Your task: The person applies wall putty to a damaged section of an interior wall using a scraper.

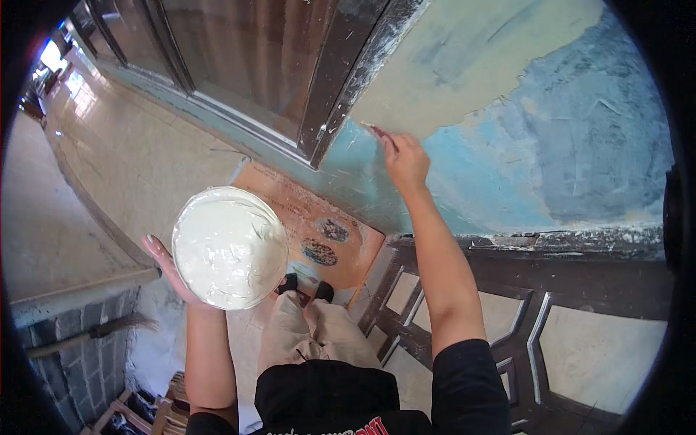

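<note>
My left hand [167, 270] supports a round tub of cream-white paint [230, 249] from below, its fingertips showing past the left rim. The paint's surface is thick and glossy, with ridges in it. My right hand [407, 161] is stretched out to the wall, closed around a thin dark red tool [378, 134]. The tool's tip is at the wall, at the lower edge of a cream-coated patch [435, 80], close to the dark window frame. Whether it is a brush or a scraper cannot be made out. Below the patch the wall [475, 170] is worn blue.
A dark wooden window frame [319, 123] with glass stands left of the patch. Dark panelled woodwork with pale panels [605, 355] lies at the lower right. Flattened orange cardboard [355, 239] covers the floor by my feet. A broom [94, 333] is at the lower left.
</note>
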`<action>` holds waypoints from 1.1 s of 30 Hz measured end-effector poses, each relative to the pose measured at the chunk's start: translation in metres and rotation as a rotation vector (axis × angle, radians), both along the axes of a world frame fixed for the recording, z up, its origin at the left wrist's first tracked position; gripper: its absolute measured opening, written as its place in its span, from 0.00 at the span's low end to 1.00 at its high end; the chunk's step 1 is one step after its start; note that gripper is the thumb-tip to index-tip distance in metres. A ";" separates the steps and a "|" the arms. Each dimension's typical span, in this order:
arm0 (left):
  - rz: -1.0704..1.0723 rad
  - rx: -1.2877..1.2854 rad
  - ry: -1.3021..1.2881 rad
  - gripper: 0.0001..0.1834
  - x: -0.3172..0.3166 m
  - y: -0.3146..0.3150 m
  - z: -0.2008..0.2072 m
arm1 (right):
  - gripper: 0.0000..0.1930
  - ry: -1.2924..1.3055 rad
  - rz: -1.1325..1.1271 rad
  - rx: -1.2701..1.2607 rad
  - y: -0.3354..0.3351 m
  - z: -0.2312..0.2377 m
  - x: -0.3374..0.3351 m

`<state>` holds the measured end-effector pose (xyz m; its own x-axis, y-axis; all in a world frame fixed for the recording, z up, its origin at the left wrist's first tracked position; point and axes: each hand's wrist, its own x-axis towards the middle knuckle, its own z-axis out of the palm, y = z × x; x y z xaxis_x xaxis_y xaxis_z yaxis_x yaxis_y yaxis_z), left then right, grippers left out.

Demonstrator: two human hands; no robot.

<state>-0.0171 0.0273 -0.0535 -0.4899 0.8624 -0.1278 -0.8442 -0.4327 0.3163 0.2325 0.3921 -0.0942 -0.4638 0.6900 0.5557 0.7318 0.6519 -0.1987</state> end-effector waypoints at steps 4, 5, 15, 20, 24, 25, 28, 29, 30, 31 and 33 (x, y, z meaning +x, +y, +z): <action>0.244 -0.300 -0.047 0.50 0.007 -0.001 0.012 | 0.07 0.149 0.030 -0.049 -0.002 0.012 0.003; 0.296 -0.370 -0.004 0.50 0.008 -0.003 0.012 | 0.07 0.145 0.040 -0.058 -0.008 0.006 0.004; 0.390 -0.423 -0.044 0.51 0.015 -0.013 0.006 | 0.05 0.037 0.074 0.028 0.005 0.012 0.014; 0.275 -0.307 -0.054 0.54 0.012 -0.019 0.009 | 0.06 0.132 0.225 0.016 -0.017 0.004 0.008; 0.221 -0.222 -0.103 0.53 0.018 -0.014 0.013 | 0.06 -0.027 0.183 -0.041 -0.005 -0.013 0.002; 0.176 -0.195 -0.115 0.53 0.019 -0.013 0.014 | 0.06 -0.042 0.147 -0.011 0.003 -0.011 0.000; 0.169 -0.223 -0.124 0.52 0.017 -0.010 0.014 | 0.07 0.014 0.096 0.009 0.009 0.004 -0.004; 0.166 -0.226 -0.125 0.52 0.016 -0.011 0.009 | 0.08 0.084 0.080 0.007 0.007 0.014 -0.006; 0.151 -0.083 -0.228 0.52 0.014 -0.013 0.001 | 0.07 0.127 0.105 0.014 -0.002 0.025 -0.006; 0.137 0.071 -0.334 0.52 0.012 -0.010 -0.003 | 0.07 0.123 0.109 0.025 -0.010 0.033 -0.003; 0.112 -0.013 -0.250 0.53 0.013 0.001 -0.003 | 0.04 0.176 0.206 -0.097 -0.031 0.048 0.009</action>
